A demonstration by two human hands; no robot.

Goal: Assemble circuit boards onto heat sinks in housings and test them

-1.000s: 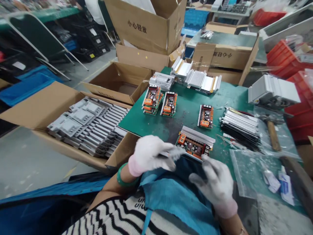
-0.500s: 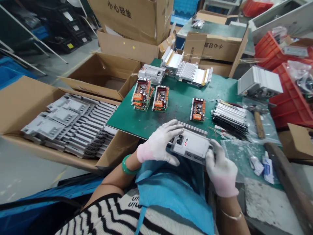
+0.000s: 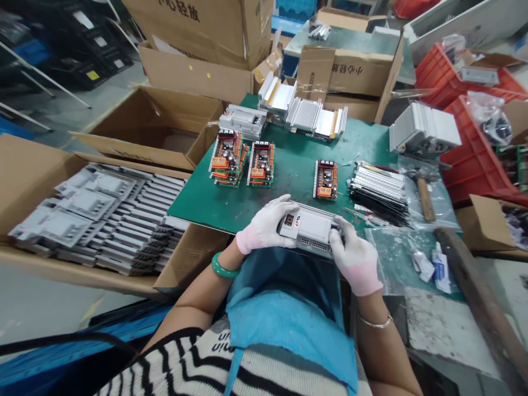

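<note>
Between my gloved hands is a grey electronics housing (image 3: 311,228) with a finned back, a small dark window and connector slots along its near side. My left hand (image 3: 270,223) is closed on its left end, thumb along the near edge. At the opposite end, my right hand (image 3: 355,257) grips the corner. Just beyond the housing lies a single orange-and-green circuit board (image 3: 325,180). Farther left are another circuit board stack (image 3: 261,163) and a taller pile of circuit boards (image 3: 226,157). The housing's underside is hidden.
Silver heat sinks (image 3: 304,114) line the green table's (image 3: 284,190) far edge. A bundle of metal strips (image 3: 378,192), a hammer (image 3: 424,195) and glue tubes (image 3: 441,269) lie on the right. On the left, a cardboard box (image 3: 136,283) holds many grey covers (image 3: 88,203).
My left hand has gone from spread fingers beside the housing to gripping its left end. The housing now sits more level. The whole view has shifted slightly.
</note>
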